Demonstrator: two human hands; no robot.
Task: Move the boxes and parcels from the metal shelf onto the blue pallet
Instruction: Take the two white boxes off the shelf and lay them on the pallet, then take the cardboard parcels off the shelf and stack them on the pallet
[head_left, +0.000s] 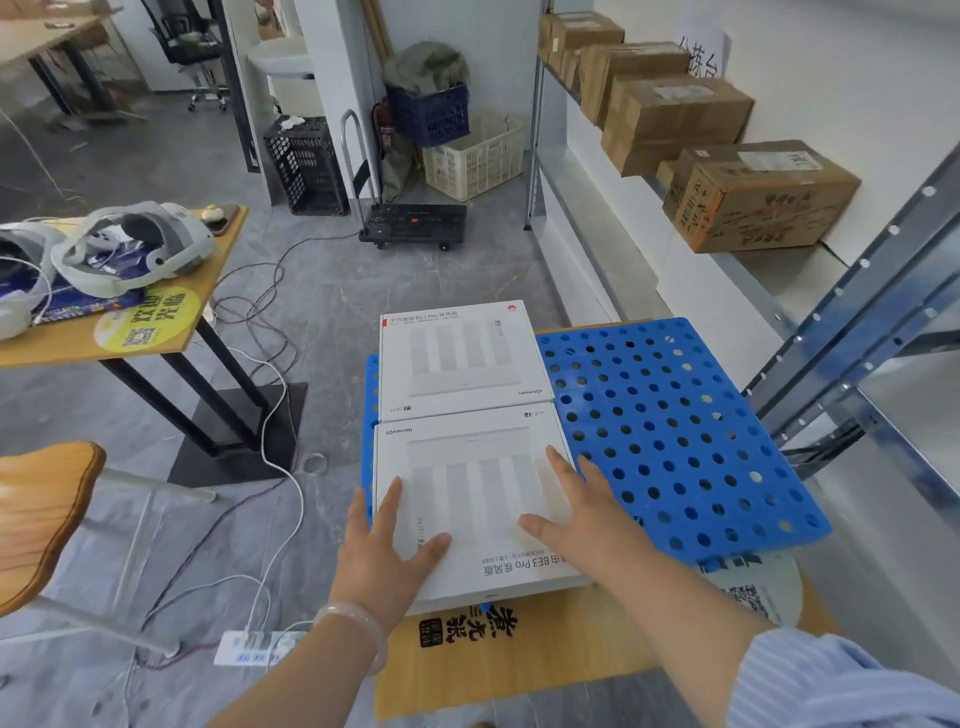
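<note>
Head view, hands: the left hand (389, 551) and right hand (576, 514) are laid flat, fingers spread, on the near router box (467, 499).
Head view, placement: this box is set on the blue pallet (675, 431), touching the far router box (457, 358); cardboard boxes (758, 197) are seen on the metal shelf (779, 273).
Head view, risk: the near end seems to overhang the pallet, so the box could be tipped off if pressed there.

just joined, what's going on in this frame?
A person is loading the blue pallet. The left hand and right hand rest flat on the near white router box, which lies on the pallet's left side against the far white router box. Brown cardboard boxes are not yet moved from the metal shelf.
</note>
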